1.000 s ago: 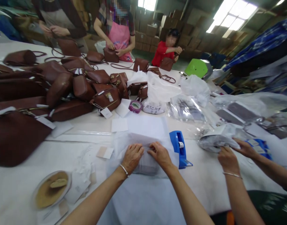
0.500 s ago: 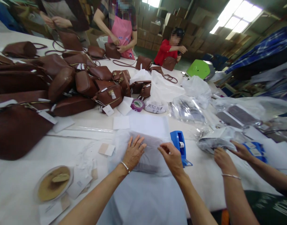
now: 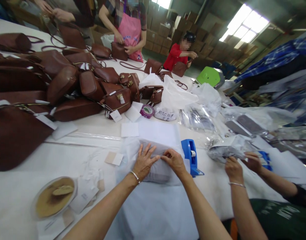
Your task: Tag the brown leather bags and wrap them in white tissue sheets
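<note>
A package wrapped in thin white tissue paper (image 3: 159,173) lies before me on pale sheets, a dark shape showing through the wrap. My left hand (image 3: 144,162) rests flat on its top with the fingers spread. Just right of the left thumb, my right hand (image 3: 174,162) touches the wrap with thumb and forefinger pinched together. Whatever is between those fingertips, if anything, is too small to make out. Close by on the right stands a blue tape dispenser (image 3: 190,156). A white card (image 3: 114,158) lies left of the package.
Brown handbags (image 3: 65,83) are heaped at the left and back. A purple tape roll (image 3: 147,111) sits behind the package. At front left is a bowl of yellowish paste (image 3: 54,198). A co-worker's hands (image 3: 239,166) handle a plastic-wrapped item at right; other people stand across the table.
My right hand has moved left from beside the tape dispenser onto the package, next to my left thumb. My left hand stays on the wrap. The co-worker's hands have shifted slightly.
</note>
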